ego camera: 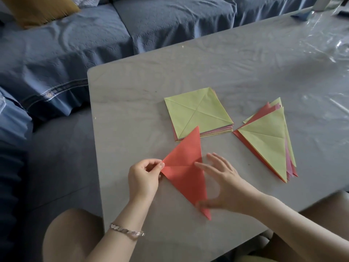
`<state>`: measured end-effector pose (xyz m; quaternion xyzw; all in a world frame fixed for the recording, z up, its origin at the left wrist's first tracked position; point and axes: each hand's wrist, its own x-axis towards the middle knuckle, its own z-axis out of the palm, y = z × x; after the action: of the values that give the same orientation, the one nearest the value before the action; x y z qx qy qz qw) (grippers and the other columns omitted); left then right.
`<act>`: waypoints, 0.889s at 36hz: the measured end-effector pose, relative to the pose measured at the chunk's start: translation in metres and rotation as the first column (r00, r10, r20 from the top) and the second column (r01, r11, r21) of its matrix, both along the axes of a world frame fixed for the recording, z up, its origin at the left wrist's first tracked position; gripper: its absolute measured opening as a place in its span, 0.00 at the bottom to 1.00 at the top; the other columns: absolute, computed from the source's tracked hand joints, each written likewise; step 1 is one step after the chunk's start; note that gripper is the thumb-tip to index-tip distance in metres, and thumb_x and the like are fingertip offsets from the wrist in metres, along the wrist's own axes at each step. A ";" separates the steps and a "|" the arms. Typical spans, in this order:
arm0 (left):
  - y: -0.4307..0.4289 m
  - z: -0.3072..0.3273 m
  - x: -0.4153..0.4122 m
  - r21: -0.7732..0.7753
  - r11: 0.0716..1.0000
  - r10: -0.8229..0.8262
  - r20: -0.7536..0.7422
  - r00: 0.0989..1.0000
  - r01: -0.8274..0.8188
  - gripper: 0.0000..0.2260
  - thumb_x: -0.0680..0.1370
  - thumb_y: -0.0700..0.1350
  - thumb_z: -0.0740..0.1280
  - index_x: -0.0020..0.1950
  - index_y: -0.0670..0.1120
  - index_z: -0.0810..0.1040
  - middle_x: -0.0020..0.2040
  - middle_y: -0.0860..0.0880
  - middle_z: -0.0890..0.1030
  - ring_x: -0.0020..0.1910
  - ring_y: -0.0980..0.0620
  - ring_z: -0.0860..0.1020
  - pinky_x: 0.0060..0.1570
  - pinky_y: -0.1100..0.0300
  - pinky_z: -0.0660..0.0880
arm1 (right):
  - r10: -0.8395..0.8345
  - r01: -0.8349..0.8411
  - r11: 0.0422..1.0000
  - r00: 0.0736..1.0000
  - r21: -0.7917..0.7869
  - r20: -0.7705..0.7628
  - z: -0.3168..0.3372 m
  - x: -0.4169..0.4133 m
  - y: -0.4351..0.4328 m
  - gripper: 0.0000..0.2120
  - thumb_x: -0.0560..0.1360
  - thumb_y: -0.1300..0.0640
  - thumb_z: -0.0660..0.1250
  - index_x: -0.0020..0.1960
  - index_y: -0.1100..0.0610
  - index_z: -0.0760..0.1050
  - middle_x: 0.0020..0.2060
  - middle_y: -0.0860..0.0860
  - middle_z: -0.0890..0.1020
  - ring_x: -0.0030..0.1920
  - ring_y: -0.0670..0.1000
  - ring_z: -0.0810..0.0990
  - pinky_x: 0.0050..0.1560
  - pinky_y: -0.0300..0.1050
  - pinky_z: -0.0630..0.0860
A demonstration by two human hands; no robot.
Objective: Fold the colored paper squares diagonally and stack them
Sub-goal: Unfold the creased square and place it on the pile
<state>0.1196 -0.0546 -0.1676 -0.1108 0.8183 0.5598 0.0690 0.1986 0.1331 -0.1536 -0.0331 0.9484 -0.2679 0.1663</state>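
Observation:
A red paper folded into a triangle (pixel 186 169) lies on the grey table (pixel 132 103) in front of me. My left hand (pixel 144 177) pinches its left corner between thumb and fingers. My right hand (pixel 224 183) is spread over the triangle's right edge, with fingertips touching the paper near its middle and the thumb near its lower tip. Behind it sits a stack of unfolded squares (pixel 198 112) with a creased yellow-green sheet on top. To the right lies a pile of folded triangles (pixel 268 140), yellow-green on top, red and pink beneath.
A blue-covered sofa (pixel 94 35) runs along the table's far and left sides, with a mustard cushion (pixel 37 10) at the top left. Clear plastic film (pixel 324 40) covers the table's right part. My knees show under the near edge.

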 end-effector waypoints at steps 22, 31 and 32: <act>0.064 0.018 -0.039 -0.093 0.987 -0.132 -0.038 0.991 0.128 0.16 0.74 0.39 0.65 0.62 0.45 0.73 0.59 0.47 0.76 0.60 0.50 0.74 0.53 0.63 0.68 | -0.718 0.761 0.643 0.638 0.085 -0.278 0.013 -0.003 0.106 0.22 0.72 0.60 0.68 0.65 0.57 0.71 0.68 0.61 0.62 0.67 0.60 0.61 0.67 0.52 0.61; 0.081 0.027 -0.057 -0.060 0.983 -0.163 0.117 0.980 0.171 0.23 0.75 0.37 0.63 0.70 0.45 0.65 0.64 0.47 0.72 0.61 0.51 0.71 0.49 0.65 0.64 | -0.264 0.326 0.937 0.894 0.122 -0.361 0.001 -0.056 0.071 0.24 0.75 0.67 0.57 0.71 0.58 0.63 0.74 0.53 0.60 0.74 0.53 0.56 0.71 0.48 0.55; 0.082 0.027 -0.058 -0.044 0.985 -0.161 0.124 0.979 0.168 0.23 0.75 0.37 0.63 0.69 0.45 0.65 0.62 0.48 0.73 0.58 0.51 0.72 0.49 0.64 0.65 | -0.240 0.304 0.941 0.908 0.146 -0.344 -0.002 -0.066 0.069 0.25 0.77 0.65 0.56 0.73 0.57 0.60 0.74 0.52 0.57 0.75 0.52 0.53 0.72 0.47 0.53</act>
<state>0.0612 0.0270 -0.1405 -0.0782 0.8339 0.5221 0.1613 0.1329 0.2018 -0.1555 0.0733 0.9797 -0.1845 -0.0272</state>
